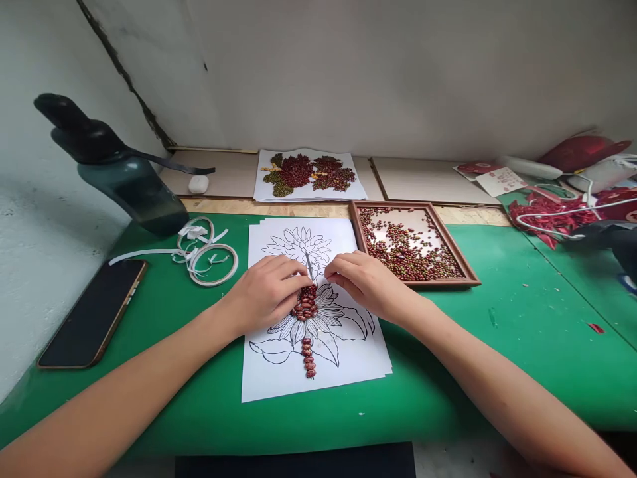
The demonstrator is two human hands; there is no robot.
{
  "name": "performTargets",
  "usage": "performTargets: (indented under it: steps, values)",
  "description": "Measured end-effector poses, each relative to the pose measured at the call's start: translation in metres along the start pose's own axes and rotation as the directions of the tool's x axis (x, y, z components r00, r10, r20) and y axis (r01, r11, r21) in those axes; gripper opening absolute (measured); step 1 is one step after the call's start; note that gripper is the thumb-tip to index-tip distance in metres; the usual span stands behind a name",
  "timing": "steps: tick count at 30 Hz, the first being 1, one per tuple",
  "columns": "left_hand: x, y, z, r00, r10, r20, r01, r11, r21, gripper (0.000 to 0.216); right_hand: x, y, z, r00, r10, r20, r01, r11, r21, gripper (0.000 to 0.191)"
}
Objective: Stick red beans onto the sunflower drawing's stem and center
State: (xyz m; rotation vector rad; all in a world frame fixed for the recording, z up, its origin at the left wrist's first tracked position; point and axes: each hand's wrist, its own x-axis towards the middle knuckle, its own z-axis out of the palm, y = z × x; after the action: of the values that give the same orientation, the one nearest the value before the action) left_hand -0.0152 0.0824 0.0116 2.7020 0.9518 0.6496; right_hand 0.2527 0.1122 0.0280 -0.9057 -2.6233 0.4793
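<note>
A white sheet with a line drawing of flowers (313, 352) lies on the green table (497, 345). Red-brown beans (305, 307) fill the centre of the lower flower, and a short line of beans (309, 358) runs down its stem. My left hand (266, 292) rests on the sheet with its fingertips curled and pinched just above the bean cluster. My right hand (365, 282) lies opposite it, fingers bent and pinched toward the same spot. What either pinch holds is too small to see.
A brown wooden tray (465, 269) of loose beans stands right of the sheet. A finished bean picture (308, 174) lies at the back. A dark bottle (124, 179), white tape strips (199, 255) and a phone (94, 315) are on the left; red clutter (552, 212) at the right.
</note>
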Motion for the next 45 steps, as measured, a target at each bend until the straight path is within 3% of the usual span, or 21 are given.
performTargets:
  steps: [8,17,27,45]
  values:
    - [-0.001,-0.003,0.001,0.999,-0.017,0.030,0.018,1.000,-0.011,0.027,0.001,-0.003,0.012,0.998,-0.042,0.044,0.043,0.999,-0.025,0.016]
    - [0.000,-0.002,0.002,0.999,-0.022,0.028,0.022,1.000,-0.022,0.025,0.006,-0.002,0.018,0.995,-0.096,0.035,0.101,0.977,-0.189,0.022]
    - [0.001,-0.001,-0.001,1.000,-0.012,0.029,0.013,1.000,-0.012,0.022,0.009,0.001,0.022,0.987,-0.158,0.000,0.156,0.975,-0.159,0.019]
    - [0.001,-0.002,0.000,0.998,-0.046,0.048,0.048,0.998,-0.031,0.023,0.010,0.003,0.025,0.990,-0.139,-0.024,0.134,0.980,-0.149,0.025]
